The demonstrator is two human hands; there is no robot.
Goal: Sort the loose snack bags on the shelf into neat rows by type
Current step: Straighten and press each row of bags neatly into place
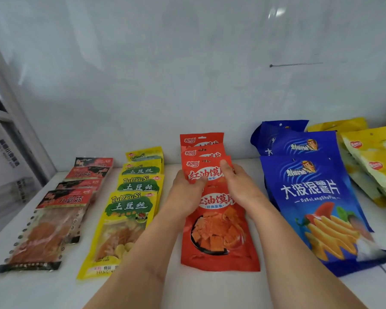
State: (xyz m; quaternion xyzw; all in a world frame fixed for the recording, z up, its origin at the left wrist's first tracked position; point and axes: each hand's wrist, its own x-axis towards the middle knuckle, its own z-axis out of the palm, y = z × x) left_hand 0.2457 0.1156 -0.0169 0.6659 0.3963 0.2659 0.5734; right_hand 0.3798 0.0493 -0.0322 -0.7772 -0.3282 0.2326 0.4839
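Hands: left hand [188,186] and right hand [237,181] both pinch one red snack bag [206,172], third in the overlapped red row mid-shelf. Front red bag [218,237] shows orange squares through its window. Yellow row [132,210] to the left, blue bags [319,204] to the right, on the white shelf [54,288].

Two bare forearms, left hand [185,190] and right hand [241,186], apparently no sleeves, rings or watch.
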